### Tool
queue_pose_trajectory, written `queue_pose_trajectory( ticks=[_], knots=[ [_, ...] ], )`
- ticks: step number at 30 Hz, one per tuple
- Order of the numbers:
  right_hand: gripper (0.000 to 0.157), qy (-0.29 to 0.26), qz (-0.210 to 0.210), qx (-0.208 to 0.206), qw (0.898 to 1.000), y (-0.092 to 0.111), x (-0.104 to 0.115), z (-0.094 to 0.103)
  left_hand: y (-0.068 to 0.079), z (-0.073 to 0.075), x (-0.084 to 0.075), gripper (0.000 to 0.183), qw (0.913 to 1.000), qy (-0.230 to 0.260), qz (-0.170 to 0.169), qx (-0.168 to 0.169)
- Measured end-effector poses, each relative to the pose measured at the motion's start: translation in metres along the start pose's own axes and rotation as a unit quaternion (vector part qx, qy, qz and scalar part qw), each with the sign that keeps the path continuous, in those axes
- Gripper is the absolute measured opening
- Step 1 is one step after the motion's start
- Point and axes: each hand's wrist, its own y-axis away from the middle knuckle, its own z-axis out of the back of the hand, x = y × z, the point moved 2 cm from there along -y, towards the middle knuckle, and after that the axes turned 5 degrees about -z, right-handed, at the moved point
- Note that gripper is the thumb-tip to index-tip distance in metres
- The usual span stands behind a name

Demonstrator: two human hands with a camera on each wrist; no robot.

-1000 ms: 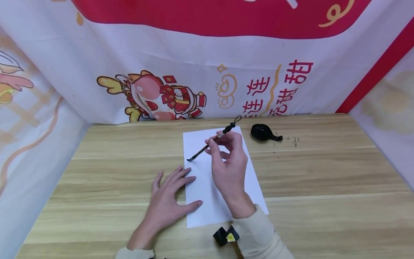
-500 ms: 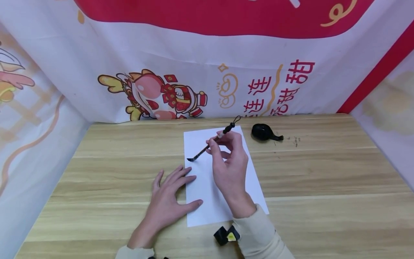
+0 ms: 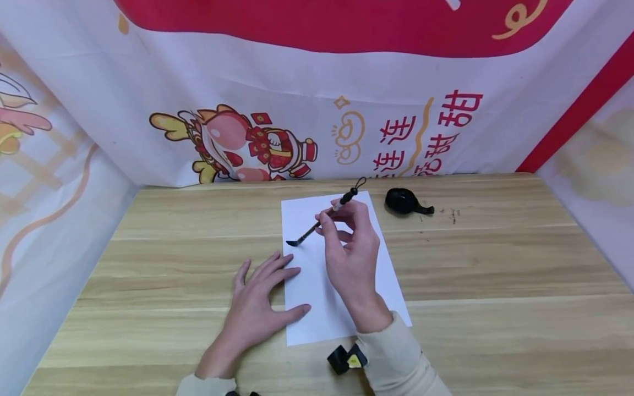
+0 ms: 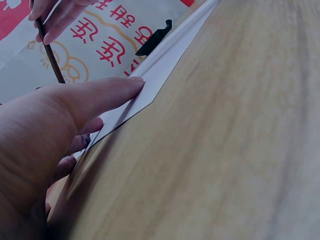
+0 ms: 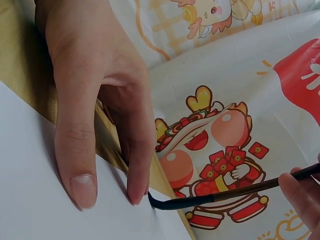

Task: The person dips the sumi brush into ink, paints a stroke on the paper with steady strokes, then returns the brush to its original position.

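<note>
Your left hand (image 3: 257, 308) lies spread, left of the frame's lower middle, its thumb and some fingertips resting on the left edge of the paper (image 3: 324, 324). Your right hand (image 3: 354, 261), right of centre, pinches the brush (image 3: 310, 230) by its shaft, between thumb and fingers. The brush slants down to the left across the middle of the frame, its dark bristles bent at the paper's left edge, just above your left fingertips. No stroke is visible on the bare part, so the brushwork looks barely begun, with nearly all the sheet left; what your hands cover, you cannot tell.

Count two hands, one brush, one sheet. Farther out on the tabletop (image 3: 495, 264) sits one black spouted object (image 3: 402, 202), upper right of the paper, with dark specks beside it. One printed cloth (image 3: 277, 71) backdrop fills the top.
</note>
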Motion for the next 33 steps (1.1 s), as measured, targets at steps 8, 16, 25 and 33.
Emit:
queue_pose_trajectory(
  ticks=[8, 16, 25, 33],
  knots=[
    [0.025, 0.002, -0.004, 0.003, 1.000, -0.0001, 0.0000, 0.0007, -0.0003, 0.0005, -0.0010, 0.069, 1.0000, 0.004, 0.002, 0.004],
    [0.023, 0.009, -0.004, 0.000, 1.000, -0.0001, 0.0004, 0.0004, -0.0002, 0.0005, -0.0007, 0.070, 1.0000, 0.004, 0.002, 0.004],
    [0.023, 0.012, -0.001, 0.003, 1.000, -0.0004, -0.0008, 0.0009, -0.0009, 0.0008, -0.0008, 0.070, 1.0000, 0.001, 0.001, 0.005],
    [0.023, 0.011, 0.004, 0.004, 1.000, -0.0007, -0.0015, 0.0018, -0.0009, 0.0008, -0.0001, 0.070, 1.0000, 0.004, -0.002, 0.002]
  ],
)
